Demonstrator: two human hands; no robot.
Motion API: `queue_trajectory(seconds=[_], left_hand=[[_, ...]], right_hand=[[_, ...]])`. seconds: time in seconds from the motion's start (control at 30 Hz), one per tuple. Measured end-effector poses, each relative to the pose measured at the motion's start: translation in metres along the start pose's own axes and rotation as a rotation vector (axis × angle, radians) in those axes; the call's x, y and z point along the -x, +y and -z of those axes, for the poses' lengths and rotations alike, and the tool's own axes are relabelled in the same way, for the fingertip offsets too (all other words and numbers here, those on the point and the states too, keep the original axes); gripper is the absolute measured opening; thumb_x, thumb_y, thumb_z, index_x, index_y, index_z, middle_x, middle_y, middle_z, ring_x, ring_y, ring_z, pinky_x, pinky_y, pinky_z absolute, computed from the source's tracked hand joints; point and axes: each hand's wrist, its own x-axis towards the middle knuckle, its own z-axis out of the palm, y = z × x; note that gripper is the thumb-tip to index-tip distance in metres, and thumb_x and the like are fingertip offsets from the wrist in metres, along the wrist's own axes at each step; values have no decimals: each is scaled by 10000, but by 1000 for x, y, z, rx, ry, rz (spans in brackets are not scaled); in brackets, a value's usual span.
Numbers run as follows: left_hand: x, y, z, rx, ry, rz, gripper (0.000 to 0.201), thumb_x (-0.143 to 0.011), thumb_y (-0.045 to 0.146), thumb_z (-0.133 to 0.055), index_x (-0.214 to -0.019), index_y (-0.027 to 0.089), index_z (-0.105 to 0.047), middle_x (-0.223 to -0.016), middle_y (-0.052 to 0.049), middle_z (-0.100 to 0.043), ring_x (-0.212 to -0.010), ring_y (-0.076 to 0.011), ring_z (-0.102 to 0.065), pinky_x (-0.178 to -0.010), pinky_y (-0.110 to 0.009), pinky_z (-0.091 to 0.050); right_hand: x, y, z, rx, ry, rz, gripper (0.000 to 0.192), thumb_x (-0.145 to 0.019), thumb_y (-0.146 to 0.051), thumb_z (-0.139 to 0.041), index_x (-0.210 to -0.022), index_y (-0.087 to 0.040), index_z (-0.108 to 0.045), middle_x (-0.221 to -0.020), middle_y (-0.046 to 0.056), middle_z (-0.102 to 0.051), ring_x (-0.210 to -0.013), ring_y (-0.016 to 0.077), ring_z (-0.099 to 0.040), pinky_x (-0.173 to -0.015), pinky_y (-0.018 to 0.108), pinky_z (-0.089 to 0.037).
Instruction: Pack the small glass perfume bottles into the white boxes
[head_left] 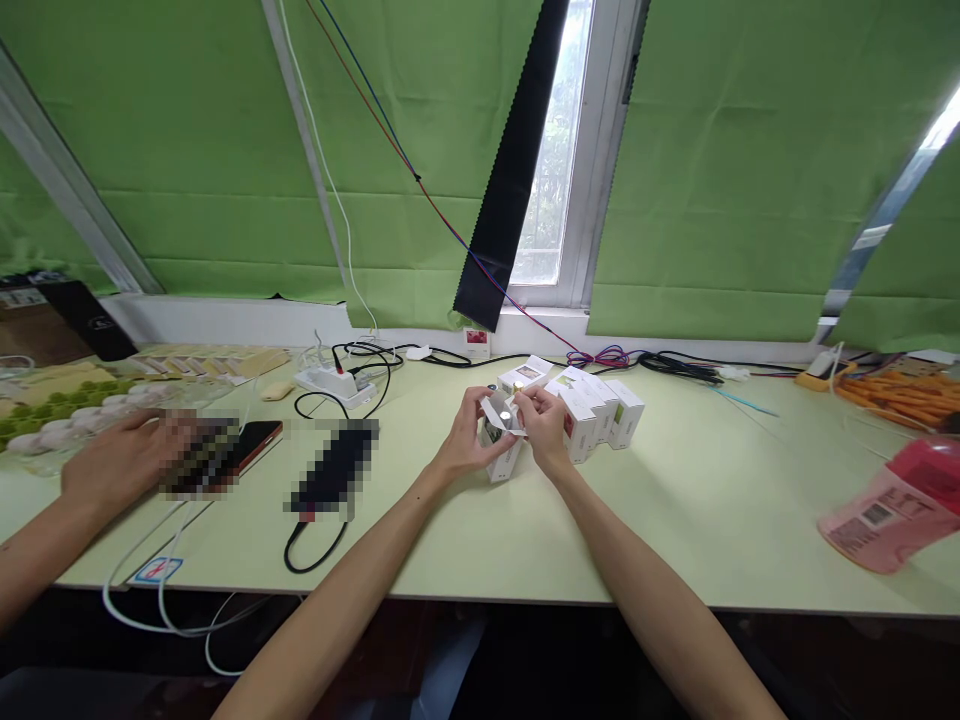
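Head view, both hands at the centre of a pale green table (675, 500). The left hand (466, 440) gripped a small white box (501, 452) from its 9 o'clock side, thumb and fingers curled about the carton, which stood on the tabletop with its top flap (495, 410) raised. The right hand (544, 425) met the box from 3 o'clock; its fingertips (523, 398) were drawn together in a pinch at the open mouth, touching the flap or a small item there, though which one could not be told. Neither hand lay flat or slack.

At 2 o'clock from the hands, just beside them, a cluster of like white boxes (596, 405) stood upright and touching one another. At 10 o'clock, a white power strip (330, 380) lay among black cables (375, 360). At 9 o'clock, a dark blurred device (334, 468) rested on the table with a black cord looping toward the near edge. Farther at 9 o'clock, another person's hand (120, 455) lay over a blurred item beside a red-edged phone (251, 445). At 4 o'clock, well apart, a pink pouch (892, 515) lay tilted at the table's right end. Green blinds (712, 170) covered the window at 12 o'clock.
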Motion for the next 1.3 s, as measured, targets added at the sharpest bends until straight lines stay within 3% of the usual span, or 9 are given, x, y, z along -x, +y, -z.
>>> queue_trajectory(seconds=[0.37,0.53,0.7,0.93,1.3], left_hand=[[-1,6,-4,42,51,120,558,-811,428,-780,-1224,275,-436,-1147,-59,-560,-923,-199,-613,-849,-392,-544],[-2,9,-6,78,68,131,475,-844,433,-747,-1185,269,-460,-1104,-49,-559,-902,-187,-597,-818,-362,-532],[-1,9,-6,133,74,118,426,-873,433,-707,-1184,268,-468,-1109,-50,-556,-893,-185,-579,-810,-362,-529],[-3,10,-6,157,85,141,379,-886,448,-687,-1147,259,-485,-1068,-43,-569,-901,-191,-591,-813,-360,-529],[-4,11,-5,118,80,113,353,-887,407,-679,-1137,259,-480,-1058,-45,-557,-916,-194,-583,-800,-353,-521]], right_hand=[[3,-5,-1,29,24,14,358,-882,-486,-595,-667,-200,-601,-502,-55,-471,-464,107,-406,-495,263,-362],[7,-8,-3,113,90,106,309,-874,-468,-605,-712,-205,-590,-606,-22,-559,-581,137,-521,-582,272,-439],[12,-7,-6,196,71,222,215,-871,-413,-607,-816,-206,-617,-746,25,-652,-708,171,-603,-654,292,-490],[17,-3,-8,338,15,418,146,-897,-346,-584,-914,-208,-630,-844,44,-669,-782,185,-623,-690,311,-505],[17,-3,-9,364,-4,518,134,-913,-319,-561,-941,-211,-634,-832,47,-659,-794,196,-611,-743,346,-520]])
